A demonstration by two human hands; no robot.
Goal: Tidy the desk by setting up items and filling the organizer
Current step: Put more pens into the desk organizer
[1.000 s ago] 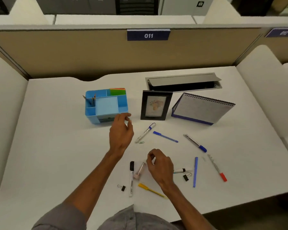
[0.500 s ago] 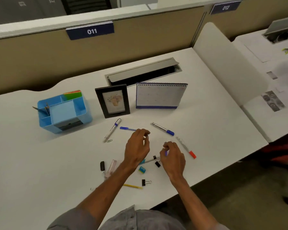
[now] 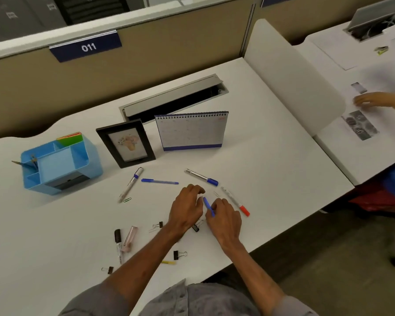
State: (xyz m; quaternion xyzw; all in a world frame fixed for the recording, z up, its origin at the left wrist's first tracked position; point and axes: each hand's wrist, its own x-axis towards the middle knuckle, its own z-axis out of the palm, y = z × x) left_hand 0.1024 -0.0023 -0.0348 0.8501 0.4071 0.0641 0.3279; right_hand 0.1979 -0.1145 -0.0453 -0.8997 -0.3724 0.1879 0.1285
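A blue desk organizer (image 3: 87,160) stands at the left of the white desk (image 3: 271,174), with pencils and coloured notes in it. A black picture frame (image 3: 126,142) and a spiral calendar (image 3: 192,131) stand upright behind the scattered pens. My right hand (image 3: 225,218) pinches a blue pen (image 3: 208,205) near the desk's middle. My left hand (image 3: 187,207) hovers right beside it, fingers curled over the pen's upper end; whether it grips is unclear. Several markers lie around: a blue-capped marker (image 3: 201,177), a red-capped marker (image 3: 236,201), a thin blue pen (image 3: 160,181), a white marker (image 3: 131,184).
Several binder clips (image 3: 179,254) lie near the front edge, with a black-capped marker (image 3: 118,241), a pink eraser holder (image 3: 129,238), a yellow pen (image 3: 168,262) and a green paperclip (image 3: 127,200). An open cable tray (image 3: 173,99) sits behind. Another person's hand (image 3: 374,101) reaches over the neighbouring desk at right.
My head has turned right, so the desk shifted left in view. Both hands moved together toward the desk's middle, and my right hand took hold of the blue pen.
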